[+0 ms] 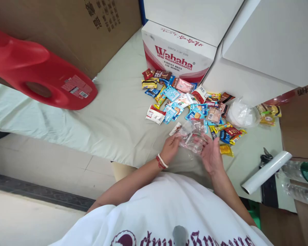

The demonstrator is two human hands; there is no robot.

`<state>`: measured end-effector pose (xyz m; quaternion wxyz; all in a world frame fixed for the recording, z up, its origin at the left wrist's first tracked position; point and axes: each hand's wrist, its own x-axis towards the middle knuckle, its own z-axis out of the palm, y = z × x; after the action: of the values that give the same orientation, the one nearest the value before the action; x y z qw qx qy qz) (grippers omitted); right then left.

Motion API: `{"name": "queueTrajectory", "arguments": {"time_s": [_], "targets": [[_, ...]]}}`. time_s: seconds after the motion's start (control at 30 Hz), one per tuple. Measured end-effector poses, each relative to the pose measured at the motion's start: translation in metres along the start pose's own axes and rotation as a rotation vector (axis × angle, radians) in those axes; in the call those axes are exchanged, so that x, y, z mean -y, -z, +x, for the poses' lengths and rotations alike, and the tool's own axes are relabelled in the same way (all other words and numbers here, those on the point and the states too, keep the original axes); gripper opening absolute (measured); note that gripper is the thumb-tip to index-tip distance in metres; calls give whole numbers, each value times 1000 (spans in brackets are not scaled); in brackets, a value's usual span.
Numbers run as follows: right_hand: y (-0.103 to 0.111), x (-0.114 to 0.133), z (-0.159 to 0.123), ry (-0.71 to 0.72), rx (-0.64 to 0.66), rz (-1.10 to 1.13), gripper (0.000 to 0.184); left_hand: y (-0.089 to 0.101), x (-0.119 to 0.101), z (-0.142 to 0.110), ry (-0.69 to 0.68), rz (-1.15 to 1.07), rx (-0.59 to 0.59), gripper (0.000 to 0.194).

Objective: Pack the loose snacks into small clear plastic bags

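Observation:
Just beyond my shirt, a crumpled clear plastic bag (193,141) with some printing is stretched between my hands. My left hand (170,147), with a white and a red bracelet at its wrist, pinches the bag's left edge between thumb and fingers. At the bag's right edge my right hand (212,155) is open, thumb held apart, its fingertips touching the plastic; slight blur softens them. Right behind the bag spreads a loose pile of small wrapped snacks. Among them are a white-and-red packet (155,114), light blue packets (171,93) and a pink packet (184,85).
A white and red Wahaha water box (178,51) stands behind the snacks. To their right lies a clear bag of round white items (242,114). Farther right are a white roll (267,172), keys (267,156) and plastic bottles (304,171). A red jug (43,71) occupies the left.

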<state>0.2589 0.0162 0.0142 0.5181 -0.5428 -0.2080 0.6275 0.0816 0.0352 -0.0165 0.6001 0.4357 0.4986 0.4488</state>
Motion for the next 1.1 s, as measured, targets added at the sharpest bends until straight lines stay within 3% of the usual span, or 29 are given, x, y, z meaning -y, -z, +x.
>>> {"name": "queueTrajectory", "arguments": {"time_s": [0.1, 0.2, 0.27, 0.33, 0.57, 0.67, 0.73, 0.83, 0.9, 0.97, 1.03, 1.1], "targets": [[-5, -8, -1, 41, 5, -141, 53, 4, -5, -7, -40, 5, 8, 38], [-2, -9, 2, 124, -123, -146, 52, 16, -8, -11, 168, -247, -85, 37], [2, -9, 2, 94, -121, -162, 48, 27, -7, -12, 327, -401, -128, 37], [4, -10, 0, 55, -84, -223, 44, 38, -4, -12, 404, -451, -153, 40], [2, -22, -2, 145, 31, -421, 35, 69, 2, -8, 418, -296, -162, 47], [8, -27, 12, 206, -27, -422, 34, 82, -2, -8, 387, -241, -156, 49], [13, -29, 21, 222, -79, -389, 35, 91, -5, -7, 371, -237, -92, 60], [22, -30, 28, 241, -152, -355, 38, 105, -6, -4, 309, -202, -83, 76], [29, -31, 30, 269, -195, -383, 38, 112, -5, -2, 241, -56, -218, 73], [35, -33, 29, 300, -230, -442, 37, 112, -3, -3, 133, 226, -403, 67], [38, -36, 28, 324, -255, -495, 38, 104, -2, -11, -70, 548, -530, 56], [38, -40, 23, 339, -276, -530, 40, 87, 0, -23, -343, 790, -437, 35]]}}
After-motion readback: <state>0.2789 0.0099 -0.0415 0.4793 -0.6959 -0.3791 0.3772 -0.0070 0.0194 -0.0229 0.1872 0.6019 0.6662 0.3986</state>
